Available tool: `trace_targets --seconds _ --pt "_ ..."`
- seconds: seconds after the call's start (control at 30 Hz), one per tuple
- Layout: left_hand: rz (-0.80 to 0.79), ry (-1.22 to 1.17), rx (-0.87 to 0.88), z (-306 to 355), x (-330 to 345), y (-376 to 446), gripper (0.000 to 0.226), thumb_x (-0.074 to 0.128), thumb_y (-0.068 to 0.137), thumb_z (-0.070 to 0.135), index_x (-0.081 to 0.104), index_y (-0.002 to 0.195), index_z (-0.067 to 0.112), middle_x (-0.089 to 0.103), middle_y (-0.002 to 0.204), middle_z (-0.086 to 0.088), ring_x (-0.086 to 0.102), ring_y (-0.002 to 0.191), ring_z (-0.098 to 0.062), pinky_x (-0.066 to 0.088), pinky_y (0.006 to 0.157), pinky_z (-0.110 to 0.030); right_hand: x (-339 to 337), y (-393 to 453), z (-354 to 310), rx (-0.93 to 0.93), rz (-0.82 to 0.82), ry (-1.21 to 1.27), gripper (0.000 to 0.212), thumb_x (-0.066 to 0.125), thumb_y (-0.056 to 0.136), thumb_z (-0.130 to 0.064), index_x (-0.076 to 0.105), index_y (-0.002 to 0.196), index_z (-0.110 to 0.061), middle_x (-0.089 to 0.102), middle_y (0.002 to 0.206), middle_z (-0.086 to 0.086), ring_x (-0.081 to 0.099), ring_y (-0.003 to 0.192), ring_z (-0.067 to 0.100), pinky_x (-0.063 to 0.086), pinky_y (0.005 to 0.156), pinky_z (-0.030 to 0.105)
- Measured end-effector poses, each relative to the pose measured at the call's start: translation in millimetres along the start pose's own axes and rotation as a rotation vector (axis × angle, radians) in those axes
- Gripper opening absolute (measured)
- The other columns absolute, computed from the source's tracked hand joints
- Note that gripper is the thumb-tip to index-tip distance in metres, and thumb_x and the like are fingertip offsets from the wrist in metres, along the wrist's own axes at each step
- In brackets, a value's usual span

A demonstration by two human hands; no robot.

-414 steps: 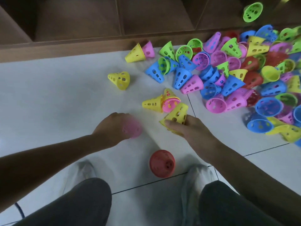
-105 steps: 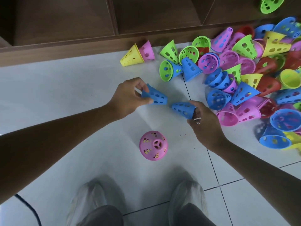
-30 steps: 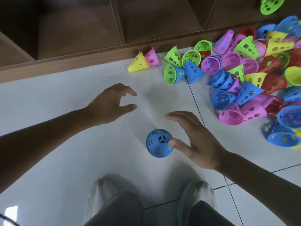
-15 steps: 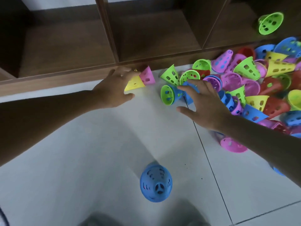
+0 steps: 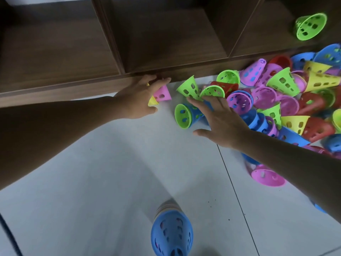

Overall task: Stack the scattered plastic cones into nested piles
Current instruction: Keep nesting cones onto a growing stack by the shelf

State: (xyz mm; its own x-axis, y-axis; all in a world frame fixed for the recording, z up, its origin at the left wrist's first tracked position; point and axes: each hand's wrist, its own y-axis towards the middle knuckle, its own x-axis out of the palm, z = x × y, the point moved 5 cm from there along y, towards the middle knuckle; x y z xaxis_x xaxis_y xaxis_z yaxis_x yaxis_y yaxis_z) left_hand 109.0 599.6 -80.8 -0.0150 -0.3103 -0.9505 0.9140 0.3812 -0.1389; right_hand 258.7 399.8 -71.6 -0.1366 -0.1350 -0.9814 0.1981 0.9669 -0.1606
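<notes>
Your left hand (image 5: 137, 99) covers pink cone (image 5: 162, 93) and yellow cone (image 5: 152, 102) by shelf base (image 5: 73, 85), grip possibly closed; right hand (image 5: 219, 119) spread flat over green-in-blue cone (image 5: 184, 115). Risk: swipe scatters pile.

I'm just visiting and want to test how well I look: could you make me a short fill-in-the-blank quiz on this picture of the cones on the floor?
1. The nested stack of plastic cones near the bottom edge has a ___ cone on top.
2. The left hand reaches over a yellow plastic cone and a ___ one beside it.
3. One lone green plastic cone lies inside the brown wooden ___, apart from the heap.
4. The right hand has its fingers ___ above the cones.

Missing words: blue; pink; shelf; spread
</notes>
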Motion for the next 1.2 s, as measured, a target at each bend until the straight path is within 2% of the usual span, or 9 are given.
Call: trace_targets --seconds 0.2,0.33,0.6,0.73,0.8,0.9,0.97,1.1,1.2 --pt "0.023 -0.052 -0.005 -0.1 0.0 2.5 0.092 0.083 0.08 0.028 0.028 0.153 0.027 0.047 0.143 -0.011 0.048 0.128 -0.033 0.048 0.102 -0.045 5.3 8.0 -9.8 -0.113 -0.009 -0.146 0.088 0.062 0.09 -0.058 0.005 0.156 -0.043 0.039 0.148 0.012 0.041 0.132 0.039 0.055 0.089 0.052" --pt "0.062 -0.161 -0.065 0.6 3.5 -8.2 0.083 0.086 0.076 0.029 0.037 0.142 0.025 0.054 0.132 -0.01 0.057 0.108 -0.032 0.047 0.081 -0.033 9.7 9.7 -11.2 -0.106 0.007 -0.16 0.085 0.061 0.089 -0.06 0.012 0.156 -0.038 0.047 0.14 0.011 0.044 0.128 0.038 0.057 0.083 0.049" --pt "0.057 -0.357 -0.271 11.4 8.1 -60.0 0.062 0.081 0.077 0.036 0.04 0.122 0.034 0.059 0.1 0.001 0.057 0.078 -0.017 0.042 0.058 -0.026 19.7 12.3 -26.9 -0.016 -0.023 -0.224 0.074 0.061 0.087 -0.064 0.039 0.145 -0.025 0.056 0.127 0.006 0.05 0.121 0.038 0.051 0.078 0.048" --pt "0.07 -0.531 -0.349 30.0 4.2 -98.6 0.061 0.083 0.076 0.034 0.043 0.122 0.038 0.062 0.093 0.011 0.062 0.074 -0.011 0.046 0.057 -0.018 27.1 14.7 -37.2 -0.004 -0.092 -0.25 0.066 0.064 0.087 -0.059 0.043 0.141 -0.027 0.052 0.126 0.007 0.049 0.12 0.04 0.048 0.082 0.051" --pt "0.088 -0.59 -0.365 39.9 0.6 -118.4 0.059 0.083 0.076 0.034 0.044 0.12 0.04 0.064 0.092 0.012 0.063 0.074 -0.008 0.047 0.056 -0.013 26.5 13.3 -40.9 -0.018 -0.094 -0.277 0.064 0.067 0.085 -0.058 0.048 0.135 -0.024 0.054 0.121 0.008 0.052 0.114 0.041 0.049 0.077 0.049" --pt "0.074 -0.667 -0.382 53.6 -3.6 -143.6 0.063 0.083 0.076 0.033 0.044 0.124 0.045 0.065 0.098 0.012 0.065 0.081 -0.009 0.058 0.064 -0.025 24.8 7.8 -38.9 -0.055 -0.101 -0.306 0.061 0.065 0.088 -0.056 0.047 0.135 -0.021 0.05 0.122 0.01 0.053 0.107 0.039 0.041 0.064 0.04" --pt "0.064 -0.721 -0.399 61.8 -7.1 -159.6 0.066 0.083 0.076 0.032 0.044 0.126 0.05 0.064 0.1 0.012 0.065 0.086 -0.009 0.06 0.071 -0.031 22.1 1.6 -34.0 -0.073 -0.111 -0.321 0.061 0.06 0.091 -0.058 0.044 0.138 -0.023 0.047 0.125 0.009 0.052 0.107 0.036 0.037 0.062 0.037" --pt "0.032 -0.815 -0.395 78.8 -15.4 -187.8 0.072 0.084 0.076 0.032 0.042 0.128 0.059 0.062 0.105 0.014 0.063 0.091 -0.006 0.061 0.073 -0.029 19.7 -17.8 -24.3 -0.009 -0.134 -0.233 0.065 0.055 0.091 -0.062 0.039 0.142 -0.025 0.044 0.129 0.008 0.05 0.112 0.035 0.044 0.067 0.04" --pt "0.032 -0.853 -0.379 89.8 -24.2 -204.3 0.072 0.083 0.077 0.031 0.042 0.128 0.063 0.058 0.109 0.015 0.062 0.094 -0.004 0.06 0.071 -0.026 19.6 -38.4 -22.9 0.079 -0.107 -0.036 0.067 0.058 0.088 -0.063 0.04 0.14 -0.024 0.046 0.127 0.006 0.051 0.111 0.033 0.044 0.07 0.039"
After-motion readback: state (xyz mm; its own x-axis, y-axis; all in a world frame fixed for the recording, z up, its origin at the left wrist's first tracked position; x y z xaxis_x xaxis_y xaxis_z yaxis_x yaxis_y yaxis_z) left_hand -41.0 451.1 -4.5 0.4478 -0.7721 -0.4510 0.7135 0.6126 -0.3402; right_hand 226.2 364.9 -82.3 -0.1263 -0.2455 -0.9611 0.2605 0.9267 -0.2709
